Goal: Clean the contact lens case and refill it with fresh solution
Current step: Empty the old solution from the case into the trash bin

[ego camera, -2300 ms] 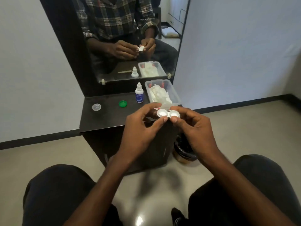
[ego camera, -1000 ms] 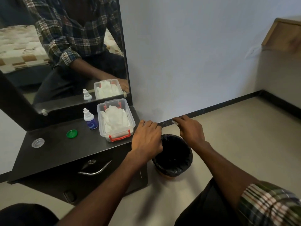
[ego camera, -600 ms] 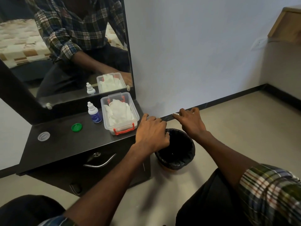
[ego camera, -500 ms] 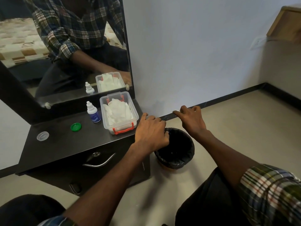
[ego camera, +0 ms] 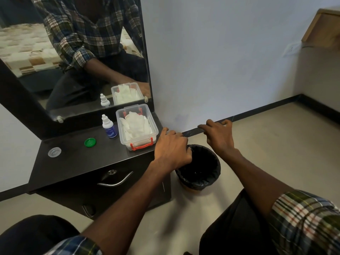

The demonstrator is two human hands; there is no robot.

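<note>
Both hands are extended over a black-lined waste bin [ego camera: 199, 168] standing on the floor just right of a dark dressing unit. The left hand [ego camera: 172, 150] is held knuckles-up above the bin's left rim, fingers curled downward; what they enclose is hidden beneath the hand, so it cannot be told whether they hold anything. The right hand [ego camera: 219, 136] is past the bin's far right edge, fingers bent and loosely spread, the forefinger reaching left; whether it pinches something cannot be told. The contact lens case cannot be made out in this view; it may be concealed under one of the hands. On the tabletop [ego camera: 77, 161], from left to right: a clear round cap [ego camera: 54, 152] near the left edge, a green round cap [ego camera: 90, 142] further right, and a small white dropper bottle with a blue label [ego camera: 109, 127] standing upright beside a clear plastic box [ego camera: 137, 127]. The box has red latches, is open at the top, and contains white tissues [ego camera: 135, 126]. A mirror [ego camera: 73, 52] behind the tabletop reflects the bottle, the box and a person in a plaid shirt. A drawer with a metal handle [ego camera: 115, 181] sits below the tabletop.
</note>
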